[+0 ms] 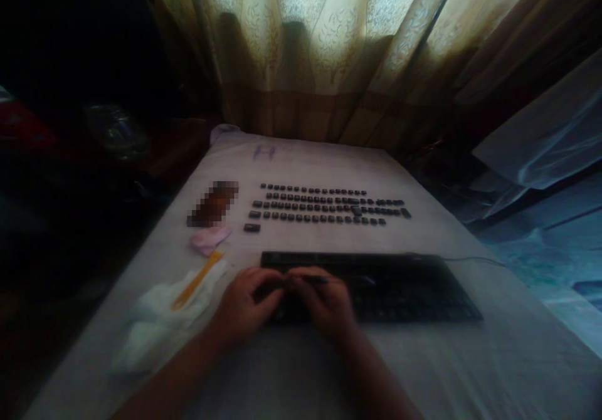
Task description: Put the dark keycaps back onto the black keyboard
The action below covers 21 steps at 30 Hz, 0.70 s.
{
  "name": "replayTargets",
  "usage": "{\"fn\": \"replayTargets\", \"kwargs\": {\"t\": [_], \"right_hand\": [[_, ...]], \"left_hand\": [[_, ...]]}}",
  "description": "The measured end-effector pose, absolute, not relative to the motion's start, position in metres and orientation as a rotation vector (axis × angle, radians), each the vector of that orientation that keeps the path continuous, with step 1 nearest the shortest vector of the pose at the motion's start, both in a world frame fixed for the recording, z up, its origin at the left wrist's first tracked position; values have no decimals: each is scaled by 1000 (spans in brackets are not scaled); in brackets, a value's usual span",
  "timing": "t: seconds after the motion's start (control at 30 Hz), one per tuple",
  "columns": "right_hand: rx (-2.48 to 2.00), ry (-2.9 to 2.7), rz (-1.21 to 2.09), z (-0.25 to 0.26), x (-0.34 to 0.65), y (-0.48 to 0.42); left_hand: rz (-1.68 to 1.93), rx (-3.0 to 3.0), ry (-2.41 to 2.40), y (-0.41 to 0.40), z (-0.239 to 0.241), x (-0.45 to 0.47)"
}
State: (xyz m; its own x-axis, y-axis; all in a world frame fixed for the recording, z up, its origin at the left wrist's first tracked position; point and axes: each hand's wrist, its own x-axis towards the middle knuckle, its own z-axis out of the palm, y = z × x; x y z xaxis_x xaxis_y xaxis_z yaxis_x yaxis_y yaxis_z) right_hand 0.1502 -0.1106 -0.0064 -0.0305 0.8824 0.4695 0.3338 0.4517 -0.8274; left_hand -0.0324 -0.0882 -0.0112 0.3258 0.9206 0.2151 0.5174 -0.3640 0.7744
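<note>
A black keyboard (404, 288) lies in front of me, its key area dark and blurred. Over its left end my left hand (249, 301) and my right hand (327, 301) meet at the fingertips. My right hand is closed around a dark, slim tool (316, 279) pointing sideways; its kind is not clear. The fingers of my left hand pinch together, and whatever they hold is too small and dark to tell. Beyond the keyboard, loose black keycaps (314, 207) lie in several rows, with a wider keycap (252, 227) at the near left.
Left of the hands, an orange-yellow stick-like tool (197, 282) rests on crumpled white cloth or tissue (164, 313). Behind it are a pink cloth (209, 239) and a pixelated brown object (214, 204). A cable (475, 259) leaves the keyboard rightward. Curtains (305, 63) hang behind the cloth-covered table (320, 160).
</note>
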Motion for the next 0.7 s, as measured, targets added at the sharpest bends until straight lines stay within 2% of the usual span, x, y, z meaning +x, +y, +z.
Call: {"fn": "replayTargets", "kwargs": {"t": [0.3, 0.7], "right_hand": [[-1281, -1420, 472, -14, 156, -106], [-1244, -1516, 439, -23, 166, -99]], "left_hand": [[1054, 1849, 1389, -71, -19, -49], [787, 2121, 1616, -25, 3, -54]]}}
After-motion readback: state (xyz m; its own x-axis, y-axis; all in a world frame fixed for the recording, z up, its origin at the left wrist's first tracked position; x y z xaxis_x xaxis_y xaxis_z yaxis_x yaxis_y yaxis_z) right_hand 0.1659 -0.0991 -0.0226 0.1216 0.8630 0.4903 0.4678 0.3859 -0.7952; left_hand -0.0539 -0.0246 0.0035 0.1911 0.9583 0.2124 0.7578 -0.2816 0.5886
